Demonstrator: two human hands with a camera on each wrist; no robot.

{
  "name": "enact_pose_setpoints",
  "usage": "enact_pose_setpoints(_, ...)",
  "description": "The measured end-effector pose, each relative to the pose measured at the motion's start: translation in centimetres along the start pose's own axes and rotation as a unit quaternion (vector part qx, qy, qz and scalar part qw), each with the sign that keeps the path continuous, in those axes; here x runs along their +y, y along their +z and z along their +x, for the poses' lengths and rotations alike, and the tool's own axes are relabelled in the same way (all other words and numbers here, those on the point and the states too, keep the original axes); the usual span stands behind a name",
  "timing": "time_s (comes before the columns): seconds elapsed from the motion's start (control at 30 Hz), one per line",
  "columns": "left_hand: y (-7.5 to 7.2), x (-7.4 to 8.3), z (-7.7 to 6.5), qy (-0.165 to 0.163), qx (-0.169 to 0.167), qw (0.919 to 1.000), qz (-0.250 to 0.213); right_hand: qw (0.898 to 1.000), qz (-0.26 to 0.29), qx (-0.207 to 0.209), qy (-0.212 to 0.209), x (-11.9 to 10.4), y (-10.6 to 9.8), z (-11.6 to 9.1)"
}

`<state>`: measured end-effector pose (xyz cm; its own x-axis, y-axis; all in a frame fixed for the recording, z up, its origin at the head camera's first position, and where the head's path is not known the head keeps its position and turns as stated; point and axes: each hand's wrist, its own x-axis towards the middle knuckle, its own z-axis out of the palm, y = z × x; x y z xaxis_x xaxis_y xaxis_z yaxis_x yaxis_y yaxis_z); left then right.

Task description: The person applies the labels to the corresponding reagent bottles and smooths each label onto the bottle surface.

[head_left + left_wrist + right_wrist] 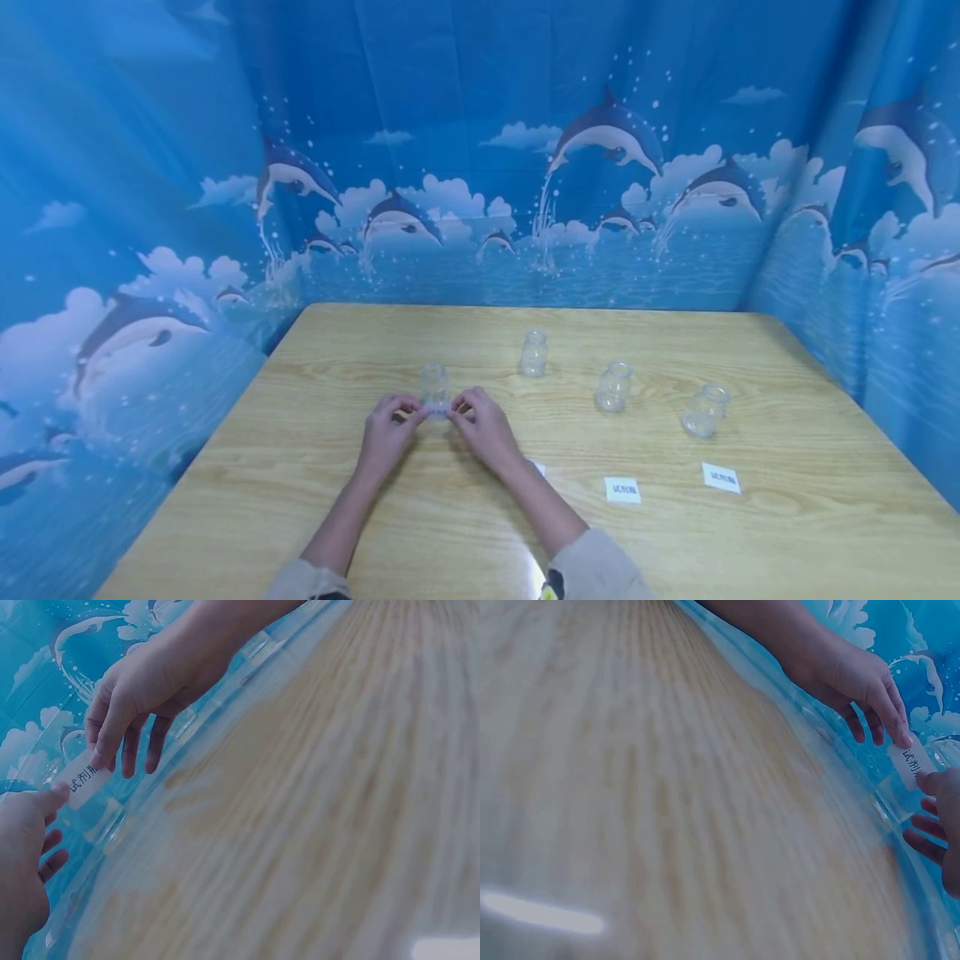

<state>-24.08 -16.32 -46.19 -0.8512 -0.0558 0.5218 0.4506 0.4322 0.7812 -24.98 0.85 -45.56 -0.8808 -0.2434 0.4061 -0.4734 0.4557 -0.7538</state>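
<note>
A white paper label (85, 780) with dark printed characters is stretched between my two hands, low in front of a clear glass jar (435, 382). My left hand (388, 435) pinches its left end between thumb and forefinger. At the other end, my right hand (483, 429) holds it the same way. Both wrist views show the thumbs on the printed face, with the other fingers loosely bent. Whether the label touches the glass I cannot tell.
Three more clear jars stand to the right: one farther back (534, 354), a middle one (613, 387) and a right one (705, 410). Nearer me lie two labels (622, 490) (722, 478) and another partly behind my right forearm. A dolphin-print curtain (465, 150) surrounds the wooden table (300, 433).
</note>
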Motion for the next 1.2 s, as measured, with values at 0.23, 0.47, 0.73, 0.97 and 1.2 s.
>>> enact_pose_setpoints(0.23, 0.5, -0.3, 0.3, -0.017, 0.004, 0.9995, -0.026, 1.000, -0.010, 0.010, -0.023, 0.0, 0.2, 0.9)
enact_pose_setpoints(0.47, 0.8, -0.6, 0.8, -0.015, -0.013, 0.9989, -0.041, 1.000, -0.010, 0.021, -0.020, 0.1, 0.4, 1.4)
enact_pose_setpoints(0.73, 0.6, -0.8, 1.2, -0.039, -0.042, 0.9978, -0.034, 1.000, -0.011, 0.014, -0.026, 0.5, 0.5, 1.6)
enact_pose_setpoints(0.97, 0.4, -0.8, 1.4, -0.046, -0.048, 0.9973, -0.030, 1.000, -0.003, 0.002, -0.019, 0.6, 0.7, 2.0)
enact_pose_setpoints(1.2, 0.6, -0.9, 1.5, -0.065, -0.046, 0.9961, -0.038, 1.000, -0.007, 0.000, -0.021, 0.6, 0.8, 2.0)
